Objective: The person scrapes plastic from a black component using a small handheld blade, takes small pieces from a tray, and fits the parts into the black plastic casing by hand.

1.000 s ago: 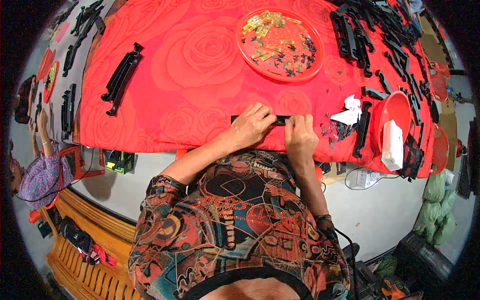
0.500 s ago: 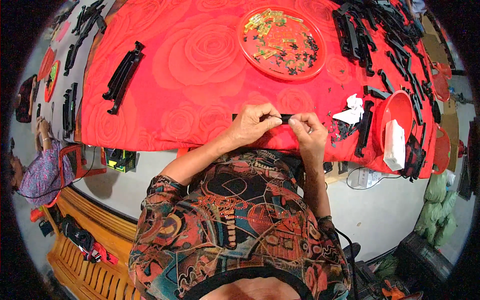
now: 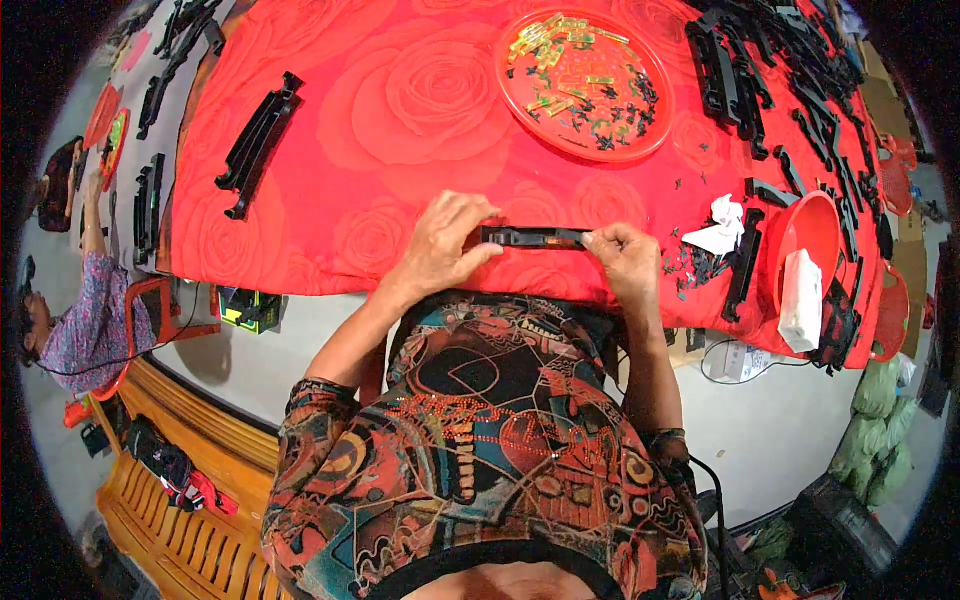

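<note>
A long, narrow black plastic piece (image 3: 537,238) lies crosswise between my two hands, near the front edge of the red table. My left hand (image 3: 445,242) has its thumb and fingers around the left end, which is partly hidden in the grip. At the other end, my right hand (image 3: 628,262) pinches the tip between thumb and fingers. Beyond them sits a round red tray (image 3: 548,136) with small black bits and yellow clear strips. A pile of small black bits (image 3: 697,262) lies right of my right hand, beside a crumpled white tissue (image 3: 722,228).
Similar black pieces (image 3: 258,145) lie at the left, and many more (image 3: 725,85) crowd the right. A red bowl (image 3: 805,225) and a white tissue pack (image 3: 801,305) stand at the right edge. Another person (image 3: 95,315) sits far left, near a wooden bench (image 3: 190,530).
My left hand has shifted left and spread its grip, so more of the black piece shows between my hands. The other person's arm at far left reaches farther forward.
</note>
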The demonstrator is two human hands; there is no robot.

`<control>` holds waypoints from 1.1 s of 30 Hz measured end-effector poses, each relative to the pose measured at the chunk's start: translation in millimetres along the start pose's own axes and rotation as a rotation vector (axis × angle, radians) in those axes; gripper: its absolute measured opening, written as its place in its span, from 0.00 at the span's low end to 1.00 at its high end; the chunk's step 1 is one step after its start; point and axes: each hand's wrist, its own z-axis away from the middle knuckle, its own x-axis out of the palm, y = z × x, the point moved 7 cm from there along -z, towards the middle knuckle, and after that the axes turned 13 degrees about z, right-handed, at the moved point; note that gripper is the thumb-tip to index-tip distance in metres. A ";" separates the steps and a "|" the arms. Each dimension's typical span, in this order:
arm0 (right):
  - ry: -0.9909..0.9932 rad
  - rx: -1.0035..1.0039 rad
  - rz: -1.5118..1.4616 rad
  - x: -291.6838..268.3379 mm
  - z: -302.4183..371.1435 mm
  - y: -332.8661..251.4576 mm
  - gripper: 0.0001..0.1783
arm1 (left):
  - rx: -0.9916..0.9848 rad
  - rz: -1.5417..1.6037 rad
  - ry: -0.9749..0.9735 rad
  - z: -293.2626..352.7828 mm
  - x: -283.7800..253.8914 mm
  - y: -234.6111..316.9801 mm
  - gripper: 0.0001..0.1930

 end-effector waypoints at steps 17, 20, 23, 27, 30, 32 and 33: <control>0.006 -0.073 0.354 -3.4 -3.9 -20.9 0.14 | 0.070 -0.047 0.055 7.0 26.4 -9.3 0.11; 0.030 -0.076 0.342 -5.2 -2.9 -21.5 0.15 | 0.045 -0.054 0.052 3.9 26.2 -7.4 0.12; 0.053 -0.080 0.311 -6.7 -1.5 -23.3 0.15 | 0.012 -0.029 0.056 4.7 26.4 -7.5 0.11; -0.003 -0.089 0.261 -5.6 -3.1 -18.9 0.15 | 0.001 -0.037 0.061 6.6 27.9 -10.3 0.11; -0.025 -0.057 0.206 -3.3 -3.8 -22.0 0.15 | -0.010 -0.046 0.056 5.4 27.7 -10.4 0.11; -0.023 -0.039 0.215 0.3 -4.8 -21.6 0.15 | -0.009 -0.057 0.049 3.6 27.3 -8.9 0.12; -0.023 -0.024 0.226 0.9 -5.0 -20.0 0.15 | -0.008 -0.057 0.044 3.0 27.6 -8.1 0.12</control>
